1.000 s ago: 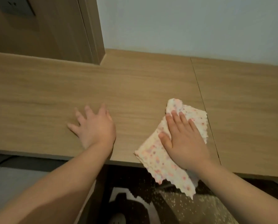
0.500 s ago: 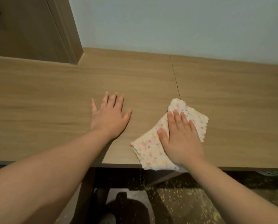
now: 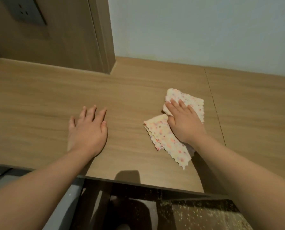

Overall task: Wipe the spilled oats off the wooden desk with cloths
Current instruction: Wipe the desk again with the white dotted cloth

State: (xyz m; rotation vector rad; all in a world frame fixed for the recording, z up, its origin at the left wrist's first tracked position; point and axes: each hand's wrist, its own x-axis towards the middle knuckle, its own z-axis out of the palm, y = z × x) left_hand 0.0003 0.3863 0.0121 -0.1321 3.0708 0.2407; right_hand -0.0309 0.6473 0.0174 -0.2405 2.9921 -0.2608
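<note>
A cream cloth (image 3: pixel 165 138) with pink and purple dots lies bunched on the wooden desk (image 3: pixel 38 105), right of centre. My right hand (image 3: pixel 183 122) presses flat on the middle of the cloth, fingers pointing away from me, and the cloth sticks out past the fingertips and trails back beside the wrist. My left hand (image 3: pixel 88 128) rests flat on bare desk to the left, fingers spread, holding nothing. Pale oat specks (image 3: pixel 196 214) lie scattered on the dark floor below the desk's front edge. I cannot make out oats on the desk top itself.
A wooden panel (image 3: pixel 63 39) with a grey wall socket (image 3: pixel 29 12) rises at the back left. A pale wall (image 3: pixel 204 30) runs along the back. A thin seam (image 3: pixel 214 107) splits the desk top just right of the cloth. The desk's front edge (image 3: pixel 138 181) is near.
My right hand has pushed the cloth away from the front edge, further onto the desk, and the cloth has bunched up. My left hand stays flat on the desk.
</note>
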